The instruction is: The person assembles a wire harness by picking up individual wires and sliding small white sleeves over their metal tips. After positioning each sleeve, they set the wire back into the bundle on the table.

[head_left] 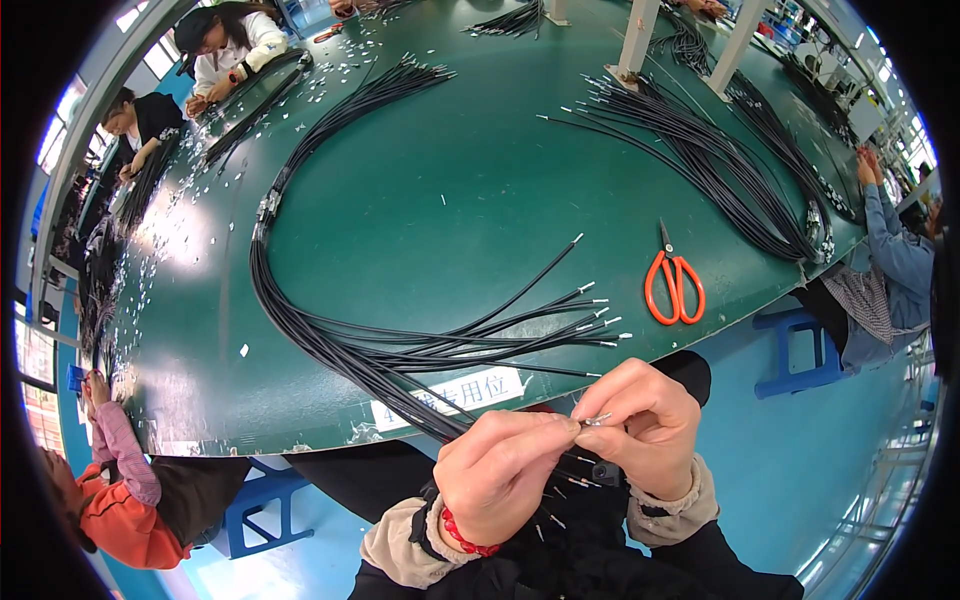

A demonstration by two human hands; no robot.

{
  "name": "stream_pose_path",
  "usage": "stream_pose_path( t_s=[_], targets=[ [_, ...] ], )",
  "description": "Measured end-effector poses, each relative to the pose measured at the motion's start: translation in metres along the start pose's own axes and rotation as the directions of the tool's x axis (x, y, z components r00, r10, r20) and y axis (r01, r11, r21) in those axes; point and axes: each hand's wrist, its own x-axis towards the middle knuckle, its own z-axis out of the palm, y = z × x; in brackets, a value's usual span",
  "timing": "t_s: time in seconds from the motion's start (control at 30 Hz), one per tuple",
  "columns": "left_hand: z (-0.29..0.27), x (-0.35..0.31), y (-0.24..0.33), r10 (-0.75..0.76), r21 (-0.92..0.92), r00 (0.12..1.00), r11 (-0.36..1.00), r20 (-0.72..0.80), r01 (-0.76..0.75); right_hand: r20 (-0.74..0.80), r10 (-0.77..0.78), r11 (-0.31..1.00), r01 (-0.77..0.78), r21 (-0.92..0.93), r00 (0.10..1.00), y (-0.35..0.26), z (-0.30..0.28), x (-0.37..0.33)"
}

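Observation:
My left hand (502, 468) pinches one black cable just behind its end, above my lap. Thumb and fingers of my right hand (648, 425) close on the small silvery tip (597, 420) of that cable, so the two hands nearly touch. A long curved bundle of black cables (290, 318) lies on the green table and runs down behind my left hand. Several of its ends, with pale tips, fan out on the table just beyond my fingers. More loose cable ends (548, 518) hang below my hands, against my dark clothes; my hands partly hide them.
Orange-handled scissors (676, 287) lie near the edge of the green table (470, 190). Another black cable bundle (715, 165) lies at right, by white posts (637, 45). White scraps (275, 115) litter the left side. Co-workers sit around, and blue stools (800, 350) stand on the floor.

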Motion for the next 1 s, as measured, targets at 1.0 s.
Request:
stream_pose_path(
  t_s=[1.0],
  targets=[
    [0.013, 0.007, 0.014, 0.0, 0.016, 1.0, 1.0, -0.03, 0.0, -0.13, -0.097, 0.993, 0.104, 0.05, 0.987, -0.001, -0.001, -0.001]
  ],
)
